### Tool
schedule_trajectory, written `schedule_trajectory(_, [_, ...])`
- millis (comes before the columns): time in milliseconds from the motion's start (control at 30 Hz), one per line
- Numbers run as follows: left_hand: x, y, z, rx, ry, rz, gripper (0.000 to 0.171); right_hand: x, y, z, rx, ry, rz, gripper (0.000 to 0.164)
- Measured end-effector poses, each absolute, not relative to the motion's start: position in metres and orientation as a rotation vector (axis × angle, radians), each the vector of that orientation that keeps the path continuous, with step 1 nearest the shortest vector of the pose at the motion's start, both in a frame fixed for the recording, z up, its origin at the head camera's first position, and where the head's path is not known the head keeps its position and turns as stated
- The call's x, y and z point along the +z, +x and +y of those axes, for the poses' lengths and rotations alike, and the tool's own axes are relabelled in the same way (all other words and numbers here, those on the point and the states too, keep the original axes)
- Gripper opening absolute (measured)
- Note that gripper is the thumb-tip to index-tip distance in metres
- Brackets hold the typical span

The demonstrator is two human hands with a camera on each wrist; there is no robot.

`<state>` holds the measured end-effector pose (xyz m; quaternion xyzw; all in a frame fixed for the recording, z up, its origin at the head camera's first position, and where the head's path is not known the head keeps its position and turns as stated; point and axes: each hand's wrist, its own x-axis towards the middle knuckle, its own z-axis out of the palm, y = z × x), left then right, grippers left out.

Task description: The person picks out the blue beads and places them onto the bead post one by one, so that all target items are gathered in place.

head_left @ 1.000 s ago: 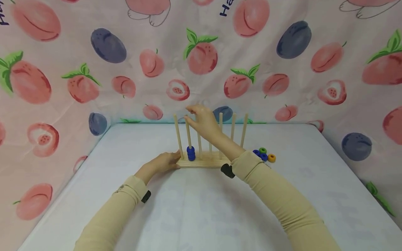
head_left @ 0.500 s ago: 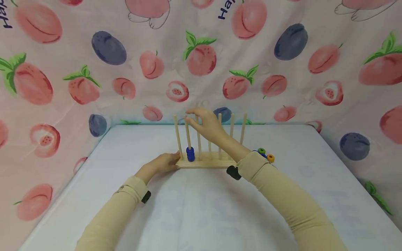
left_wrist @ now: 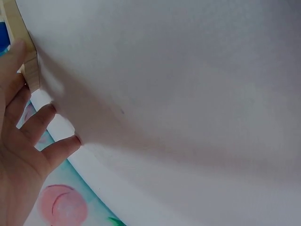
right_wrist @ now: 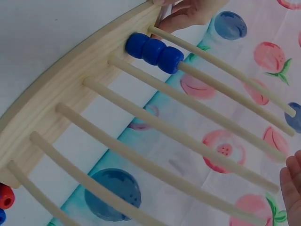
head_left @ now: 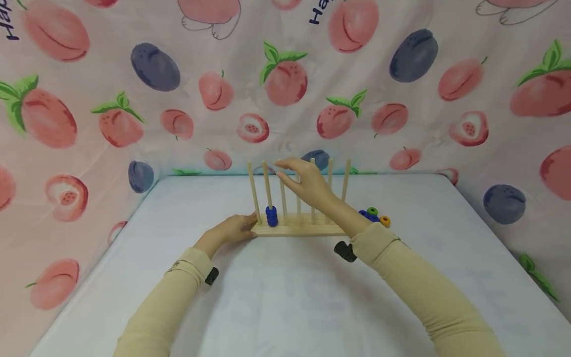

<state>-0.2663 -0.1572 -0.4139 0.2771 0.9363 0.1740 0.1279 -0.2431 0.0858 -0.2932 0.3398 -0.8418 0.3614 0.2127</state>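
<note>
A wooden peg rack (head_left: 294,231) with several upright pegs stands on the white table. Three blue beads (head_left: 271,216) are stacked low on its second peg from the left; the right wrist view shows the same blue beads (right_wrist: 154,52) against the base. My left hand (head_left: 232,229) holds the left end of the base. In the left wrist view, that hand's thumb (left_wrist: 13,59) lies over the corner and other fingers spread near the tabletop. Raised near the peg tops, my right hand (head_left: 310,184) has thumb and fingers apart with nothing between them.
Right of the rack lie several loose beads: a green bead (head_left: 372,211), an orange bead (head_left: 385,221) and blue ones. The right wrist view also has a red bead (right_wrist: 6,197) by the base. A fruit-print cloth (head_left: 285,99) hangs behind the table.
My right hand has drawn away to the right from the top of the second peg, its fingers apart. The left hand stays at the rack's left end; the blue beads stay on their peg.
</note>
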Motion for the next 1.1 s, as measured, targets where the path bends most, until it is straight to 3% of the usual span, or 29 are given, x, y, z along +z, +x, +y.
schedule_trajectory(1100, [-0.419, -0.269, -0.164, 0.489, 0.832, 2.71, 0.057, -0.345, -0.234, 0.233, 1.002, 0.833, -2.622, 0.026])
